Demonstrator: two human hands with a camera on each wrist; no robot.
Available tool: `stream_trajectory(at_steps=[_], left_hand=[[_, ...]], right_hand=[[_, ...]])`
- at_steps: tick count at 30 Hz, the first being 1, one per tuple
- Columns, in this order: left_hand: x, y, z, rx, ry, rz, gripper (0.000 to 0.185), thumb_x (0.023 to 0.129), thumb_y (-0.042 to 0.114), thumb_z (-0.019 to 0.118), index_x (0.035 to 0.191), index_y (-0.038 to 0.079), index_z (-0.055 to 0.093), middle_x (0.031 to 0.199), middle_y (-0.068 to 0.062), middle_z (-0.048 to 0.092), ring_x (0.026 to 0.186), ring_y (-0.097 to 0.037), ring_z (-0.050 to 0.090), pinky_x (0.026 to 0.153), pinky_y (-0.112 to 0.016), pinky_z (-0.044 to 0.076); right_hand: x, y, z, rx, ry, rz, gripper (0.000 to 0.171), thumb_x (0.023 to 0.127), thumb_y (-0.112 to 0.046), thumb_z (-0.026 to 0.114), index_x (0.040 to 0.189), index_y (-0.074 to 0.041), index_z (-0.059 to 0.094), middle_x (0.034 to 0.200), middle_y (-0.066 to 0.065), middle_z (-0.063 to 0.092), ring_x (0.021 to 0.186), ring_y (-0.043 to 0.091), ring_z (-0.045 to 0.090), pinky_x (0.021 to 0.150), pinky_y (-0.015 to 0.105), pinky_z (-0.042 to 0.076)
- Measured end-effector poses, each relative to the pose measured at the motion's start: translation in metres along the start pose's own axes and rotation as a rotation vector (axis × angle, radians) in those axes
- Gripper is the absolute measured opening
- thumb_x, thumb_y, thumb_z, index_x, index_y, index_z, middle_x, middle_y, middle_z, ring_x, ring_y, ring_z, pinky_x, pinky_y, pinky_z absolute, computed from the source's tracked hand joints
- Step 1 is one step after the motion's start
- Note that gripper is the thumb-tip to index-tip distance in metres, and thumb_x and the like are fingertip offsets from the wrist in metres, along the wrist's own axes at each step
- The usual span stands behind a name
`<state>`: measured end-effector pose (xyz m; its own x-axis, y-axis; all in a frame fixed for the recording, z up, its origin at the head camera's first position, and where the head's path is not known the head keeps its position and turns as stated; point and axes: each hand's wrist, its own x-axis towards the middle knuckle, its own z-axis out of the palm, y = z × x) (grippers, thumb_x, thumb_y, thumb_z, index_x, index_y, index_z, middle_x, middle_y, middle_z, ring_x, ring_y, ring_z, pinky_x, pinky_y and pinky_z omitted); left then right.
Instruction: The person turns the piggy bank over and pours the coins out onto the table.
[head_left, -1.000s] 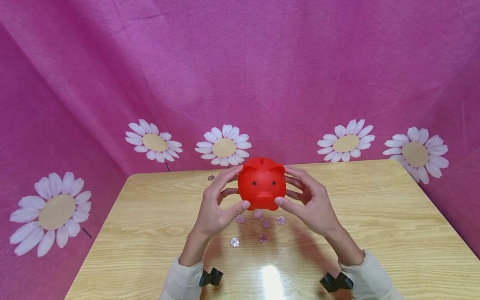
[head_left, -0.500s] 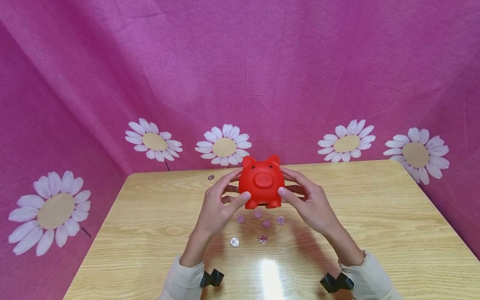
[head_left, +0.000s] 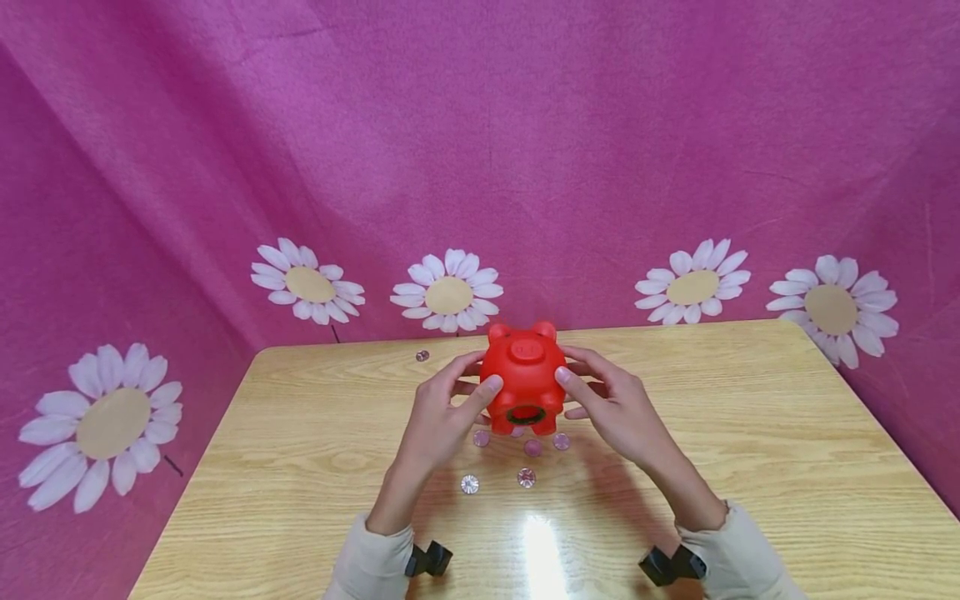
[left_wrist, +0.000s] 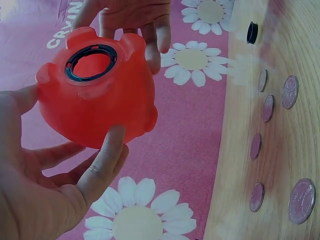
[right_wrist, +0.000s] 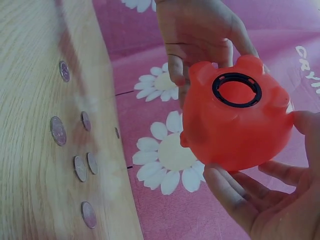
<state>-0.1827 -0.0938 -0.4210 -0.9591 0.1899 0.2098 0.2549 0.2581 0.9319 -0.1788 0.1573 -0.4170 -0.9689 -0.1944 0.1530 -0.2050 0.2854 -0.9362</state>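
Observation:
A red piggy bank (head_left: 522, 375) is held up over the table between both hands, tipped back with its snout toward the top. My left hand (head_left: 444, 414) grips its left side, thumb in front and fingers behind. On the opposite side my right hand (head_left: 617, 410) grips it the same way. A black-rimmed round hole (left_wrist: 91, 62) in its belly is uncovered, and the red inside shows through. Several coins (head_left: 527, 477) lie on the table below and in front of the bank. In the left wrist view a small black round plug (left_wrist: 252, 33) sits near the table's back edge.
A wooden table (head_left: 300, 467) stands against a pink cloth backdrop (head_left: 555, 150) printed with white daisies. One more small coin-like disc (head_left: 422, 355) lies at the back left. Black cameras (head_left: 671, 564) are strapped at both sleeves.
Both hands have rotated the piggy bank backward, so its snout has turned upward and the belly hole has come into view. The coins have stayed where they were.

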Motion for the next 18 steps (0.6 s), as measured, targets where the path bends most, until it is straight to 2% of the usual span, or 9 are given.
stream_trajectory(at_steps=[5, 10, 13, 18], left_hand=[[0.0003, 0.0011, 0.0003, 0.003, 0.004, -0.002, 0.052, 0.101, 0.033, 0.073, 0.149, 0.016, 0.063, 0.135, -0.012, 0.071, 0.113, -0.036, 0.073, 0.074, -0.036, 0.069], [0.0003, 0.0013, -0.0010, 0.035, -0.002, 0.034, 0.053, 0.100, 0.031, 0.073, 0.150, 0.016, 0.062, 0.143, -0.007, 0.069, 0.120, -0.031, 0.071, 0.090, -0.042, 0.067], [0.0001, 0.0003, -0.0014, 0.004, -0.013, 0.063, 0.056, 0.099, 0.026, 0.073, 0.152, 0.015, 0.060, 0.146, -0.007, 0.066, 0.124, -0.031, 0.068, 0.094, -0.037, 0.066], [-0.0008, -0.0002, -0.0019, -0.073, -0.023, 0.100, 0.061, 0.097, 0.018, 0.074, 0.155, 0.014, 0.056, 0.149, -0.011, 0.063, 0.127, -0.034, 0.066, 0.091, -0.032, 0.067]], right_hand=[[0.0002, -0.0003, -0.0009, -0.012, -0.008, -0.005, 0.050, 0.108, -0.028, 0.065, 0.154, -0.009, 0.057, 0.139, 0.027, 0.067, 0.107, 0.035, 0.079, 0.076, 0.031, 0.068], [-0.0002, -0.0001, -0.0015, -0.012, -0.012, -0.035, 0.051, 0.107, -0.026, 0.067, 0.155, -0.011, 0.056, 0.146, 0.025, 0.064, 0.113, 0.038, 0.077, 0.079, 0.031, 0.068], [-0.0007, 0.0004, -0.0012, 0.005, -0.008, -0.067, 0.052, 0.106, -0.022, 0.068, 0.156, -0.013, 0.056, 0.150, 0.023, 0.063, 0.118, 0.040, 0.075, 0.085, 0.034, 0.068], [-0.0022, -0.0008, -0.0009, 0.025, 0.001, -0.096, 0.054, 0.105, -0.017, 0.070, 0.156, -0.014, 0.056, 0.152, 0.021, 0.061, 0.122, 0.041, 0.073, 0.091, 0.032, 0.066]])
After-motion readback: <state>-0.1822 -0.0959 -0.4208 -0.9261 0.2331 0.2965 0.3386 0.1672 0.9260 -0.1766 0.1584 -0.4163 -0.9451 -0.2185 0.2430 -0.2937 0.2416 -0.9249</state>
